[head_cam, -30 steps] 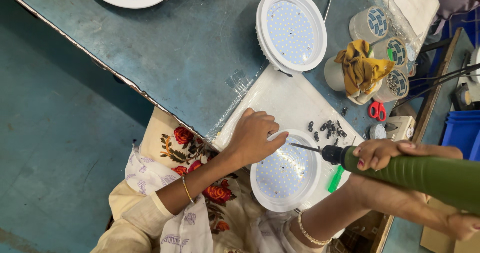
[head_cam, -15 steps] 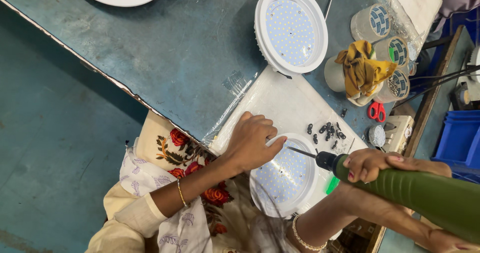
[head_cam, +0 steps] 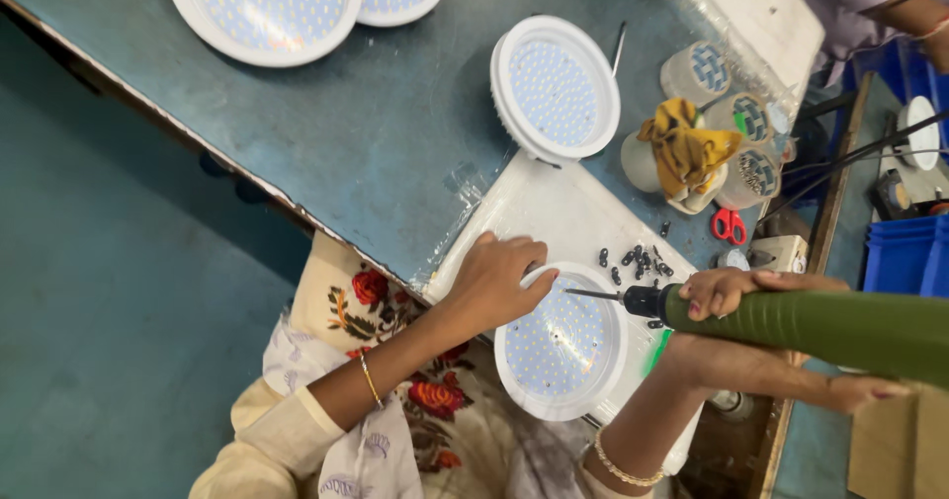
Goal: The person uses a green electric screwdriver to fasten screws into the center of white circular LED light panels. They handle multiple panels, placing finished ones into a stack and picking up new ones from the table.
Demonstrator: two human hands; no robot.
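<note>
Round white LED lamp (head_cam: 561, 346) lies face up on the white tray (head_cam: 554, 212) at the table's near edge. Left hand (head_cam: 499, 277) presses its rim, fingers curled over the edge. Right hand (head_cam: 732, 291) is wrapped around the green electric screwdriver (head_cam: 820, 326), bit tip over the panel. Loose dark screws (head_cam: 638, 260) remain beside it, so fastening looks unfinished. Screws already seated: too small to tell. The driver's rear is cut off.
</note>
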